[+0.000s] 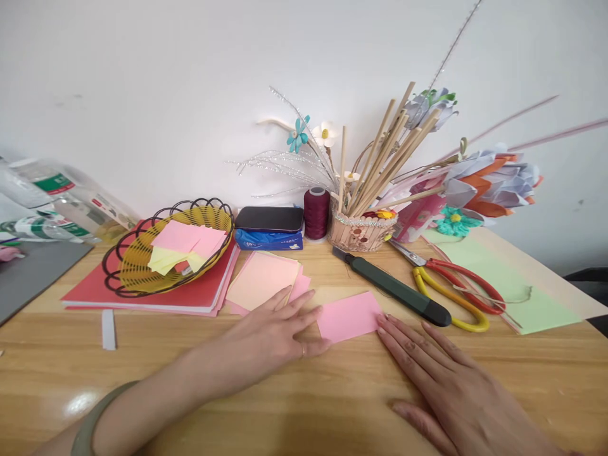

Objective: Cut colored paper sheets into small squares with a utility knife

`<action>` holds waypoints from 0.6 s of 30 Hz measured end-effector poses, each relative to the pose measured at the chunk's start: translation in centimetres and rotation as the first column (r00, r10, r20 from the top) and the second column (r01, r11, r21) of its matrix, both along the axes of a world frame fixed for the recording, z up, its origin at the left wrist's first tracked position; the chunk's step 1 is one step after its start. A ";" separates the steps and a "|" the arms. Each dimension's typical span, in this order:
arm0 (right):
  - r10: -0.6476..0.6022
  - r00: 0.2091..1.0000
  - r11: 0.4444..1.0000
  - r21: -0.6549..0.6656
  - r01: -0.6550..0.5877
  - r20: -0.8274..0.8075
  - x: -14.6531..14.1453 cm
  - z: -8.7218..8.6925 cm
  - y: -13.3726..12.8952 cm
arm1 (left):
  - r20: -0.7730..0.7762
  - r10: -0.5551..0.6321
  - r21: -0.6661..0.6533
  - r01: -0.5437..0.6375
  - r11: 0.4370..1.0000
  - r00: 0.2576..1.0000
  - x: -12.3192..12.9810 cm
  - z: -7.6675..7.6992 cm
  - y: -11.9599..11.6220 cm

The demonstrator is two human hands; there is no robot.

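Note:
A pink rectangle of paper [350, 318] lies flat on the wooden table between my two hands. My left hand [280, 326] rests with spread fingers at the paper's left edge, its thumb and a fingertip touching there. The fingertips of my right hand [446, 380] meet the paper's right edge; that hand lies flat, thumb apart. Just beyond my left fingers is a loose stack of cream and pink paper sheets [263, 278]. A dark green utility knife [396, 288] lies behind the pink paper, beside scissors [456, 291] with red and yellow handles.
A yellow basket [128, 259] of paper pieces sits on red and white sheets [85, 294] at left. Behind are a phone [269, 218] on a blue pack, maroon thread [316, 215], and a small planter [358, 233] with wooden sticks. Green paper [541, 310] lies right.

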State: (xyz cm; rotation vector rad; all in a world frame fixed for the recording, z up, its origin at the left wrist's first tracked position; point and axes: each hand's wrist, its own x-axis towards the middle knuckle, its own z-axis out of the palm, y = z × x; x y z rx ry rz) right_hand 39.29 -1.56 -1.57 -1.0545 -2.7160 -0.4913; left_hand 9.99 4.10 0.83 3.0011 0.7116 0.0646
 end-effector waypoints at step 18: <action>0.075 0.993 0.983 -0.162 -0.089 -0.092 -3.8 0.5 -0.7 | -0.050 0.016 -0.077 -0.020 0.997 0.999 0.0 1.1 -0.1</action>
